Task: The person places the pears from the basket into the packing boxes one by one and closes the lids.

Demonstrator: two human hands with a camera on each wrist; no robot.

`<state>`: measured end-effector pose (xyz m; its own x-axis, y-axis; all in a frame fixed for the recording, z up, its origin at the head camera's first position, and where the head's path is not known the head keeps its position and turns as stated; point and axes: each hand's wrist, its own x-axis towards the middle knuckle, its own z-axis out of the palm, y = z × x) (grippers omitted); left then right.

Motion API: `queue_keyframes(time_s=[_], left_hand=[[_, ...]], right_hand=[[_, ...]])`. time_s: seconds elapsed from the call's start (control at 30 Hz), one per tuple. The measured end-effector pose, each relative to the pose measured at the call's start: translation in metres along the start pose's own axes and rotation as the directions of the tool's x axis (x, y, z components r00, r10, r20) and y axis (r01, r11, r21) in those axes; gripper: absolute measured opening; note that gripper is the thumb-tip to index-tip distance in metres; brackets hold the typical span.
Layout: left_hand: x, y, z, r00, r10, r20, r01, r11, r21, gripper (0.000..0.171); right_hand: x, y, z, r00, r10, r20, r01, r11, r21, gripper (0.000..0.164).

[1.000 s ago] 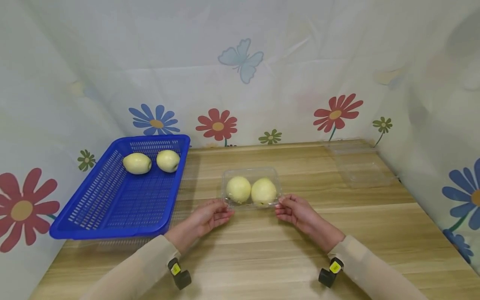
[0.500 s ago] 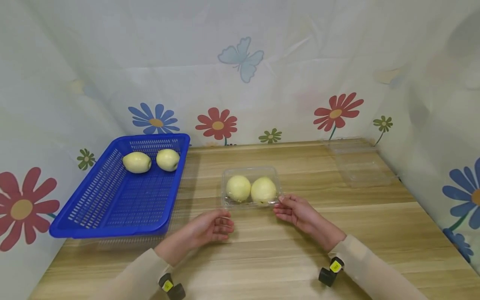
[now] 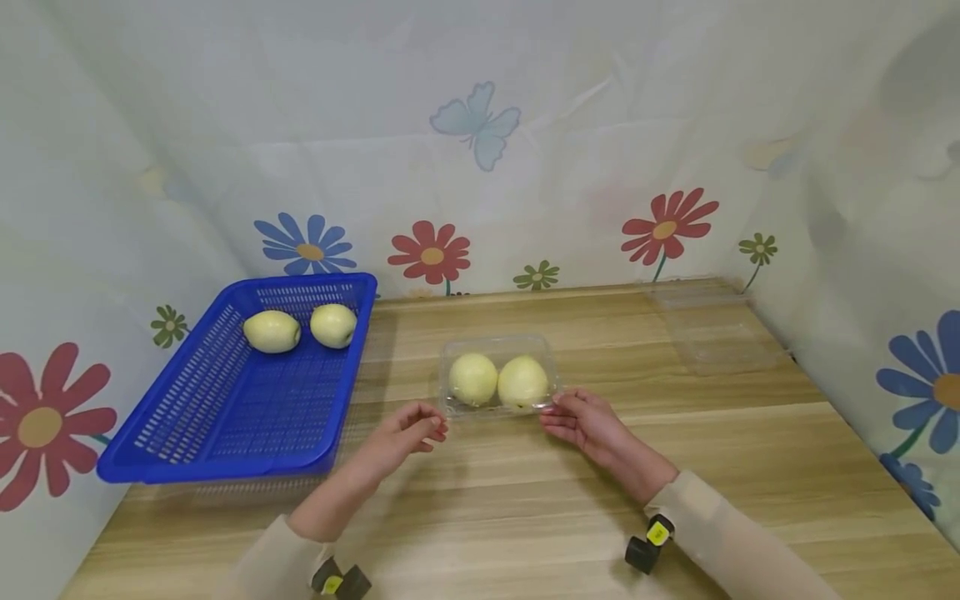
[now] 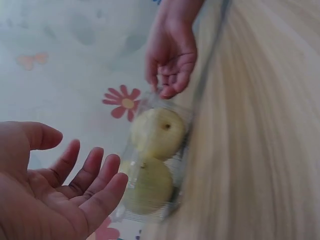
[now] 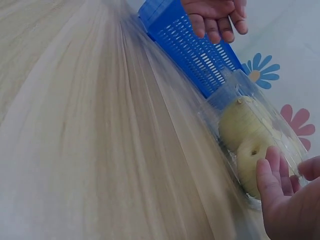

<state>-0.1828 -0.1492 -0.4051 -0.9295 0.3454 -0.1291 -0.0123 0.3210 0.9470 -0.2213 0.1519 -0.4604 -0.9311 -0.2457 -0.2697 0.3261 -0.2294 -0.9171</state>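
A clear plastic clamshell box (image 3: 538,343) rests on the wooden table with two round, pale yellow pear-like fruits (image 3: 472,379) inside; its lid looks shut down over them. At its near right corner, my right hand (image 3: 588,425) pinches the edge between thumb and fingers, also seen from the side in the right wrist view. My left hand (image 3: 397,437) hovers just off the near left corner. In the left wrist view its fingers (image 4: 102,195) are spread and loosely bent, with nothing held and a gap before the box.
On the left stands a blue slotted plastic basket (image 3: 341,400) with two more pale yellow fruits (image 3: 272,332) at its far end. Another clear plastic container (image 3: 723,333) lies at the table's back right. A flower-printed curtain (image 3: 570,208) encloses the back and sides.
My left hand has let go of the box's left corner, drawn back, then lifted slightly. My right hand has stayed at the right corner; box and fruits have not visibly moved.
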Motion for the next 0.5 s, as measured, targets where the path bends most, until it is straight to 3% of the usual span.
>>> queue_keyframes(time_s=[0.27,0.5], left_hand=[[-0.009,0.011,-0.01,0.991,0.089,-0.101,-0.081,0.994,0.077,0.025],[-0.017,0.015,-0.018,0.985,0.107,-0.132,-0.087,0.984,0.155,0.024]], right_hand=[[0.01,0.0,0.012,0.999,-0.008,-0.036,0.009,1.0,0.008,0.016],[0.02,0.0,0.024,0.999,-0.007,-0.038,0.008,1.0,0.029,0.015]])
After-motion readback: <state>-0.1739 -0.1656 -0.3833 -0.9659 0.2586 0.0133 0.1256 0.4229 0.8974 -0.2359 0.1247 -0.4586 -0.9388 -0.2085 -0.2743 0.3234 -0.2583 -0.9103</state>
